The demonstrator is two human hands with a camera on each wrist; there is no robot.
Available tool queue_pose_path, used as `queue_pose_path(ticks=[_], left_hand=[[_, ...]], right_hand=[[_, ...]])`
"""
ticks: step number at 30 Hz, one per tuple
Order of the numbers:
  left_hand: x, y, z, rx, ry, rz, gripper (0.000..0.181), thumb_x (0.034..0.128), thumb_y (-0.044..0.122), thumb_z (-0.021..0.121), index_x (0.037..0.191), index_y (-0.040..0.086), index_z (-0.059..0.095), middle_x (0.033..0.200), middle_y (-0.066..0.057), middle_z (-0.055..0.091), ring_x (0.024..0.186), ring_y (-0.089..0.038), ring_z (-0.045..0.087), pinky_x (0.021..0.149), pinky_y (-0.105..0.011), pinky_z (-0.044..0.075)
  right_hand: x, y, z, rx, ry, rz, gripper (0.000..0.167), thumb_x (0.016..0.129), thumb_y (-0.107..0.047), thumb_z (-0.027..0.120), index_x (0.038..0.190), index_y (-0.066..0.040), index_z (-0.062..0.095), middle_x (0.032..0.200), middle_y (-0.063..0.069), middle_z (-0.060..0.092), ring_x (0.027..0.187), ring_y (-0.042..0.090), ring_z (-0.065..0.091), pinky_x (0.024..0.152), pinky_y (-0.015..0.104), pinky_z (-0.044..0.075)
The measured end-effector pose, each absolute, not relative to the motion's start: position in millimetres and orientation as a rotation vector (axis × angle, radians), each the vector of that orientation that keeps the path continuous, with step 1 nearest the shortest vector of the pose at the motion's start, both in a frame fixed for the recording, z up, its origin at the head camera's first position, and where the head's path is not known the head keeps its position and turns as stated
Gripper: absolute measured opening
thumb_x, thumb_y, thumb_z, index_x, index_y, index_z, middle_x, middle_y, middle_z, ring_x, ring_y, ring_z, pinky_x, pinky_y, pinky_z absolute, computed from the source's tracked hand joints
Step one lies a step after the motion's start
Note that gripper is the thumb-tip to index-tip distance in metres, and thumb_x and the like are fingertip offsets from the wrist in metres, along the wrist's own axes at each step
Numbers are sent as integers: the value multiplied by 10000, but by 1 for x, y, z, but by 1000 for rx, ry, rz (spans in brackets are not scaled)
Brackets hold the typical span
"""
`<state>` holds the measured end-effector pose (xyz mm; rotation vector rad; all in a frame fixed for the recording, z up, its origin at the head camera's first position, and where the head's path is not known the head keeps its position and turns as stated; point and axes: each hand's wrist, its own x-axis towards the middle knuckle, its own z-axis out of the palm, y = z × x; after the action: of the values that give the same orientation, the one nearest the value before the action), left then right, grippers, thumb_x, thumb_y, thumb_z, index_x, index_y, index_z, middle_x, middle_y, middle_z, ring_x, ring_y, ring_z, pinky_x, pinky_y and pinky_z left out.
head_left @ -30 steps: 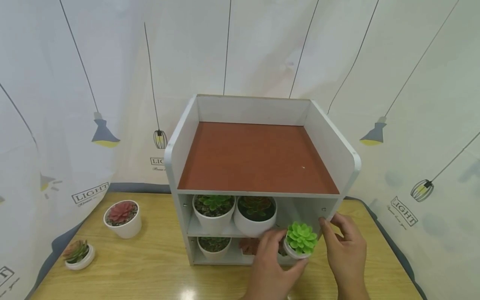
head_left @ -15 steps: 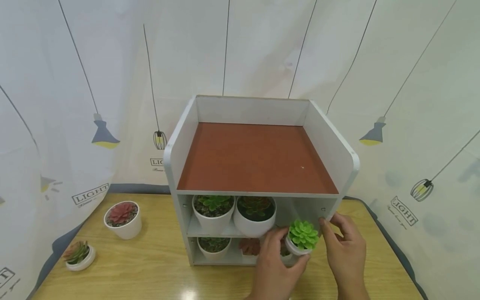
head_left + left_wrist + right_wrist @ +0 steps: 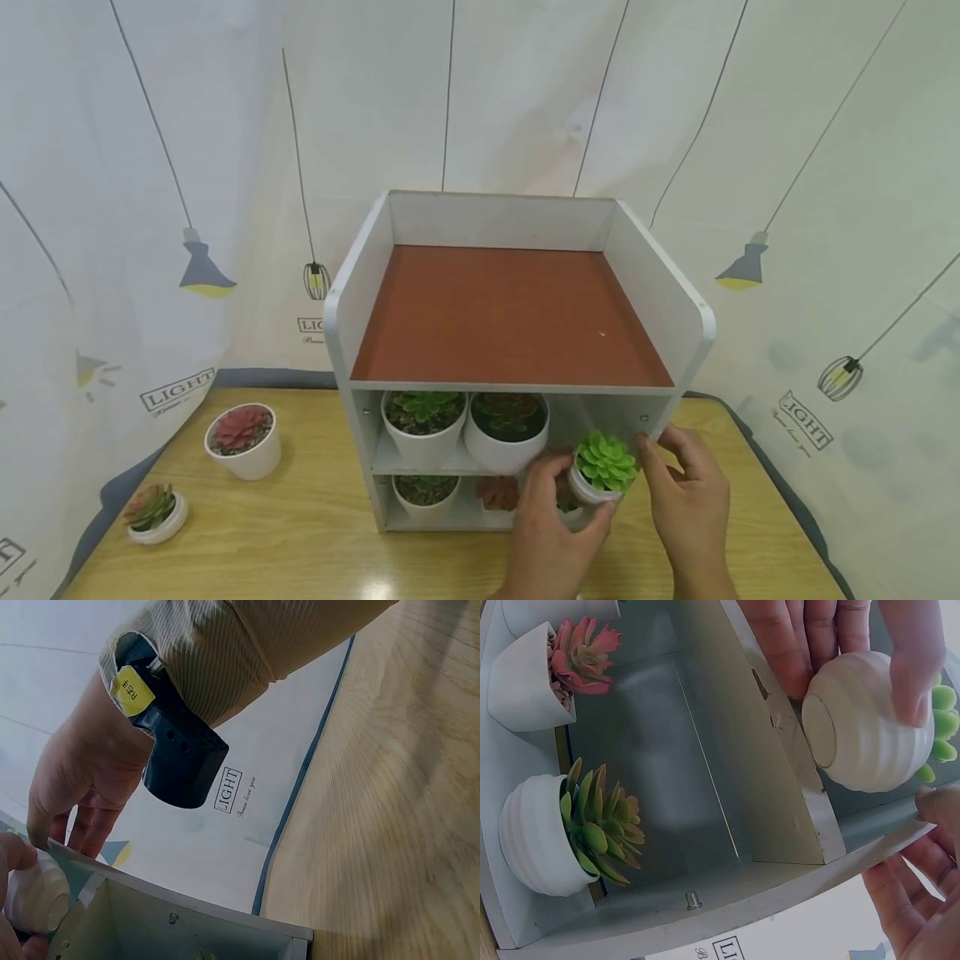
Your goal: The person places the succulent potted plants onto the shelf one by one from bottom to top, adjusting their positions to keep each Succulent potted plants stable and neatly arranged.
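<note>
My left hand (image 3: 558,525) grips a small white ribbed pot (image 3: 866,724) with a bright green succulent (image 3: 606,461), at the front right of the shelf unit's middle level. In the right wrist view the pot is tilted and close to the shelf board's front edge; whether it touches cannot be told. My right hand (image 3: 690,500) pinches the front edge of the unit's right side panel (image 3: 780,896), thumb inside and fingers outside. Left of the held pot, on the same level, stand a white pot with a green succulent (image 3: 423,425) and a rounder white pot (image 3: 506,433).
The lower level holds a potted green succulent (image 3: 426,492), a red one (image 3: 585,656) and a green-brown one (image 3: 604,825). On the wooden table (image 3: 300,517), left of the white unit (image 3: 663,292), stand a red succulent pot (image 3: 243,442) and a small tilted pot (image 3: 156,514).
My left hand has raised the bright green succulent's pot slightly, toward the middle level. The right hand keeps its hold on the side panel. The head view has shifted a little.
</note>
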<state>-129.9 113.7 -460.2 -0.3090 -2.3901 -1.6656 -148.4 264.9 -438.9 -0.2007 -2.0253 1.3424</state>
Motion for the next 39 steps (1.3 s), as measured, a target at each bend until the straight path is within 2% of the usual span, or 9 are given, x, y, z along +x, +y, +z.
queue_pose_path(ticks=[6, 12, 19, 22, 29, 35, 39], left_hand=[[-132, 118, -458, -277, -2396, -1675, 544, 882, 326, 849, 1325, 193, 561, 1281, 82, 594, 1185, -89, 594, 997, -347, 590], [-137, 119, -452, -292, -2403, -1671, 546, 920, 296, 814, 1397, 181, 575, 1366, 10, 620, 1250, -188, 622, 1021, -444, 592], [-137, 117, -451, -319, -2424, -1659, 595, 974, 284, 746, 1501, 104, 535, 1509, -77, 569, 1378, -273, 566, 1108, -505, 539], [-136, 117, -451, -306, -2420, -1659, 575, 994, 268, 716, 1507, 83, 530, 1522, -98, 560, 1398, -285, 552, 1121, -518, 523], [-136, 120, -453, -331, -2380, -1502, 488, 1000, 208, 700, 1455, 72, 589, 1460, -111, 616, 1339, -285, 606, 1072, -492, 565], [-135, 121, -452, -286, -2416, -1527, 461, 1000, 232, 702, 1437, 113, 615, 1457, -68, 620, 1330, -257, 613, 1071, -490, 564], [-136, 122, -457, -304, -2356, -1468, 402, 981, 226, 734, 1360, 120, 655, 1388, -31, 637, 1249, -221, 646, 1003, -443, 604]], right_hand=[[-149, 266, -438, -198, -2012, 1363, 249, 972, -70, 723, 1214, -116, 763, 1092, -155, 702, 1047, 8, 667, 768, 97, 595], [-152, 266, -435, -173, -1999, 1361, 257, 981, -80, 714, 1229, -134, 761, 1109, -140, 705, 1055, 14, 669, 775, 99, 596], [-152, 266, -436, -185, -1995, 1374, 245, 971, -68, 725, 1207, -117, 767, 1082, -160, 701, 1042, 6, 670, 759, 92, 593], [-153, 266, -437, -180, -1983, 1382, 240, 966, -54, 727, 1197, -105, 770, 1073, -167, 701, 1035, 4, 673, 750, 90, 593], [-153, 266, -437, -199, -1979, 1369, 238, 959, -54, 736, 1188, -107, 774, 1070, -172, 697, 1034, -6, 669, 740, 85, 590], [-151, 266, -438, -225, -2005, 1369, 233, 963, -79, 739, 1190, -120, 774, 1073, -180, 694, 1034, -19, 662, 748, 80, 584], [-150, 267, -439, -247, -2035, 1362, 247, 974, -110, 733, 1216, -145, 765, 1094, -187, 684, 1043, -31, 648, 756, 75, 576]])
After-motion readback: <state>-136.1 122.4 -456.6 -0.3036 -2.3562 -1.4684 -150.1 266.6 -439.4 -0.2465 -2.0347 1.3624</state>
